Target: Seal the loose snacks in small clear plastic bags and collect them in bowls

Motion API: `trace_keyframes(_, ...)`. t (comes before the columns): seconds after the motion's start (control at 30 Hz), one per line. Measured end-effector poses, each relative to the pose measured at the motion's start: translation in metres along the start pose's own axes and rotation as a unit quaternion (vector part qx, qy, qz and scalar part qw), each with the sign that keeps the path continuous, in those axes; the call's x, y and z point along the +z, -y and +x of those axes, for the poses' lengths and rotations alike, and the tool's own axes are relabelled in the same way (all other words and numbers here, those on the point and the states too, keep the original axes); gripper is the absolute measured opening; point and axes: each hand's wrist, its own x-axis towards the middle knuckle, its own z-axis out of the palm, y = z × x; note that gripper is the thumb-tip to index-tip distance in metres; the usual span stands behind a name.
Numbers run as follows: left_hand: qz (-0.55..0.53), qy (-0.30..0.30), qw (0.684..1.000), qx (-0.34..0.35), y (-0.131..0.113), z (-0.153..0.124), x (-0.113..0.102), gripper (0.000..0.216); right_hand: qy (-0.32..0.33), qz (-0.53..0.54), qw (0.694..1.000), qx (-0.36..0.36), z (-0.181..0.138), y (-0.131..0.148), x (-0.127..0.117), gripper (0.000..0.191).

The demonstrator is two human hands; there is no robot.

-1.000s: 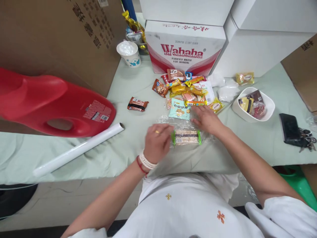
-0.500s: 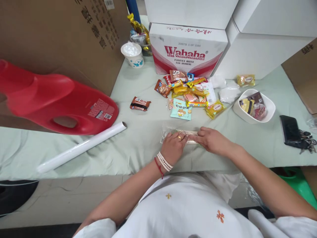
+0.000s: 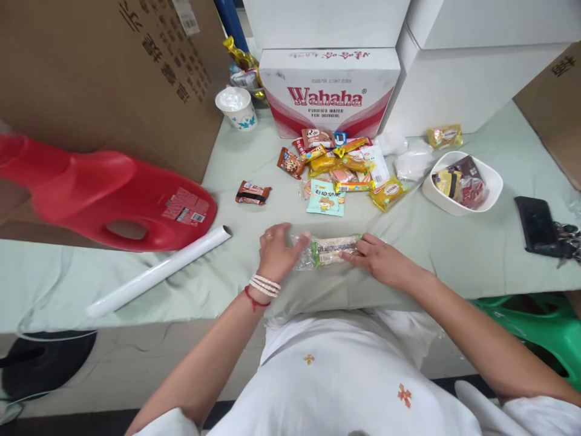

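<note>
A snack bar [image 3: 334,249] with green ends lies near the table's front edge, wrapped in clear plastic film [image 3: 303,257]. My left hand [image 3: 278,252] sits at its left end, fingers bent and pinching the loose film. At the bar's right end, the fingertips of my right hand [image 3: 381,261] press on it. Just behind lies a pile of small snack packets [image 3: 338,163], with a pale blue packet [image 3: 325,200] nearest the bar.
A red plastic jug [image 3: 109,197] lies on its side at the left, a white film roll [image 3: 158,271] beside it. A paper cup [image 3: 236,108], a Wahaha carton [image 3: 329,91], a white bowl [image 3: 485,203] of snacks, a phone [image 3: 538,224] and keys [image 3: 567,237] stand around. A brown packet [image 3: 252,192] lies apart.
The bar was rolled up in the film under both hands. My left hand has since slid to the left end and my right hand to the right end.
</note>
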Motion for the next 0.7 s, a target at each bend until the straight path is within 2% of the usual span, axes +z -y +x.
trace_keyframes(0.13,0.08,0.134,0.985,0.072,-0.009,-0.017,-0.008,0.018,-0.016,0.009,1.0,0.015,-0.003,0.001,0.003,0.052)
trace_keyframes(0.2,0.027,0.179,0.983,0.038,-0.01,-0.028,-0.017,0.02,-0.016,0.019,1.0,0.019,-0.004,0.002,0.004,0.053)
trace_keyframes(0.27,-0.074,0.2,0.976,-0.031,-0.012,-0.039,-0.022,0.022,-0.019,0.027,0.999,0.018,-0.003,0.003,0.005,0.053)
trace_keyframes(0.33,-0.175,0.196,0.962,-0.078,-0.019,-0.047,-0.019,0.021,-0.026,0.038,0.999,0.017,-0.003,0.005,0.007,0.052)
trace_keyframes(0.43,-0.224,0.2,0.952,-0.064,-0.034,-0.052,0.0,0.015,-0.035,0.059,0.997,0.026,-0.003,0.006,0.012,0.052)
trace_keyframes(0.5,-0.176,0.202,0.963,0.0,-0.044,-0.051,0.016,0.019,-0.036,0.072,0.996,0.035,-0.005,0.007,0.014,0.052)
trace_keyframes(0.57,-0.079,0.187,0.975,0.089,-0.051,-0.049,0.029,0.027,-0.043,0.1,0.993,0.034,-0.009,0.007,0.014,0.048)
trace_keyframes(0.63,0.038,0.176,0.972,0.155,-0.057,-0.049,0.035,0.032,-0.064,0.159,0.984,0.043,-0.013,0.008,0.015,0.045)
trace_keyframes(0.7,0.135,0.172,0.96,0.176,-0.06,-0.05,0.036,0.031,-0.119,0.21,0.964,0.11,-0.017,0.009,0.017,0.045)
